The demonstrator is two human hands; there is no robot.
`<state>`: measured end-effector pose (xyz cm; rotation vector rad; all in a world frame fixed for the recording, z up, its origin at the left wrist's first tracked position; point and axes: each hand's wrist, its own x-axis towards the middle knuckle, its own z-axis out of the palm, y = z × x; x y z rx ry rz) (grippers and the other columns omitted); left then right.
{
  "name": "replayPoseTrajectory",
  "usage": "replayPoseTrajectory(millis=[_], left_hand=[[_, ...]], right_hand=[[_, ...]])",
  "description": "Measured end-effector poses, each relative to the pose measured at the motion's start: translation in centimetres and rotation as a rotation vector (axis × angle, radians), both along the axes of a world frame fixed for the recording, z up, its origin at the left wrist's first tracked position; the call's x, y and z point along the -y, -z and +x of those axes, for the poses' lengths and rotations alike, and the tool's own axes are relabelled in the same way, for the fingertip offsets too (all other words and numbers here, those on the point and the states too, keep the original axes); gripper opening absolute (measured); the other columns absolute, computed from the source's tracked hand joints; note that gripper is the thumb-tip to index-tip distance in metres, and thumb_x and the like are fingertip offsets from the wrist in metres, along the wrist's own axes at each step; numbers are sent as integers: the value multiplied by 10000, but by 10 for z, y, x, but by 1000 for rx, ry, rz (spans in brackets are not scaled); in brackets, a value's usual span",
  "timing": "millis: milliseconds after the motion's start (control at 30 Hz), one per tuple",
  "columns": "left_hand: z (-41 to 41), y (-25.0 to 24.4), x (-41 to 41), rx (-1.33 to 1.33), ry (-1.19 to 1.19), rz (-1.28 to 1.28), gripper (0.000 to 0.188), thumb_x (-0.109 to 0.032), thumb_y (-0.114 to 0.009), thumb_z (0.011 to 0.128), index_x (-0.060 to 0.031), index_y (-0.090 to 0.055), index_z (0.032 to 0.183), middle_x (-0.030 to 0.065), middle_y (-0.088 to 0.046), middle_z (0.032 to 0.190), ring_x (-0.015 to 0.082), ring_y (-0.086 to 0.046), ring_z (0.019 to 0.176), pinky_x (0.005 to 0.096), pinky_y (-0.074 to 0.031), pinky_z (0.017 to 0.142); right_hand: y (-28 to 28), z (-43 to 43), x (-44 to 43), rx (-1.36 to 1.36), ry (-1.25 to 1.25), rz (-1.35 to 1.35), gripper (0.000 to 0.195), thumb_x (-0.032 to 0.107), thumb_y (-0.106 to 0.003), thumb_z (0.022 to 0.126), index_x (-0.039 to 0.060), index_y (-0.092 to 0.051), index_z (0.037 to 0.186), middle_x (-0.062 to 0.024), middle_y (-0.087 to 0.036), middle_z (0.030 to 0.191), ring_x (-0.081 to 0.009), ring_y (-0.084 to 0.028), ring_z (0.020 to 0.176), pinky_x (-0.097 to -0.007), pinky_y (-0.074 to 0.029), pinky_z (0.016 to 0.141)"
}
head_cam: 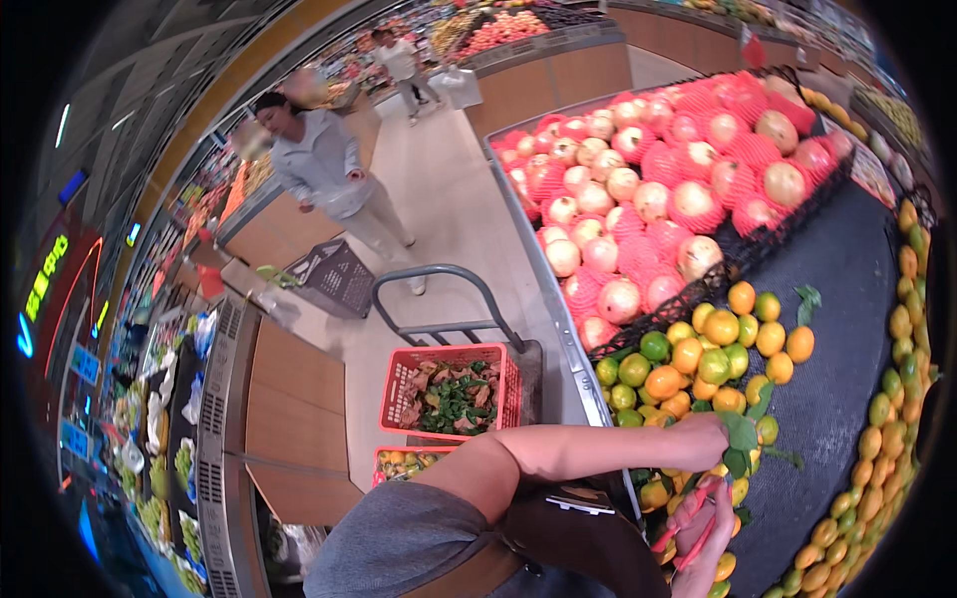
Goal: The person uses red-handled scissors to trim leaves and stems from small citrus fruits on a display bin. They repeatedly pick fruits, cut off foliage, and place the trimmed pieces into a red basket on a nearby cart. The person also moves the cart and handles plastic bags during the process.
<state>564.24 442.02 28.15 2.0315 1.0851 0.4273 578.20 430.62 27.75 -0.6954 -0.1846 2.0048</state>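
Observation:
My left hand reaches across the fruit display with its fingers closed at a sprig of green citrus leaves. Whether a fruit is also inside that hand cannot be seen. Just below it, my right hand grips red-handled snips; their blades are hard to make out. Around and under both hands lies a heap of orange and green mandarins, some with leaves attached. A loose leafy sprig rests on the black display mat.
Pomegranates in pink foam nets fill the display's far section, behind a black mesh divider. Beside it, a cart carries a red crate of leaves; another crate holds citrus. A person stands in the aisle near a grey basket.

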Motion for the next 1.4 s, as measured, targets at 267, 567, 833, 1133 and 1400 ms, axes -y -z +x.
replayPoseTrajectory(millis=[267, 567, 833, 1133, 1400], left_hand=[[-122, 0, 41, 652, -643, 303, 246, 7, -543, 818, -15, -480, 1054, 161, -534, 919, 313, -545, 862, 356, -449, 781], [-408, 143, 172, -130, -1678, 168, 309, -274, -585, 911, 2, -591, 1050, 187, -638, 973, 353, -587, 937, 400, -446, 821], [-447, 171, 133, -286, -1413, -55, 859, -379, -740, 740, -18, -331, 1404, 308, -264, 1435, 412, -245, 1356, 419, -252, 1110], [-114, -44, -39, 428, -338, 600, 186, -90, -614, 823, -39, -610, 1003, 128, -613, 1046, 290, -559, 1036, 379, -428, 923], [38, -42, -178, -69, -266, 361, 418, -218, -633, 838, -46, -480, 1187, 129, -515, 1224, 326, -484, 1151, 421, -414, 973]], right_hand=[[-36, -15, -2, 495, -14, -139, 320, 365, -565, 906, 68, -541, 1023, -112, -603, 878, -271, -589, 900, -375, -478, 789], [-26, -18, -31, 282, 52, 91, 386, 285, -511, 941, 81, -487, 1268, -142, -579, 1033, -258, -579, 907, -414, -476, 887], [-33, -32, -34, 255, 85, 100, 361, 249, -505, 939, 55, -495, 1243, -163, -604, 1038, -293, -595, 946, -441, -478, 894], [-37, -16, -26, 210, 213, 24, 342, 188, -518, 922, 43, -467, 1227, -180, -616, 1032, -323, -615, 960, -440, -486, 887], [-19, 5, -9, 205, 326, 4, 339, 162, -483, 940, 40, -433, 1252, -182, -613, 1045, -320, -625, 940, -388, -500, 836]])
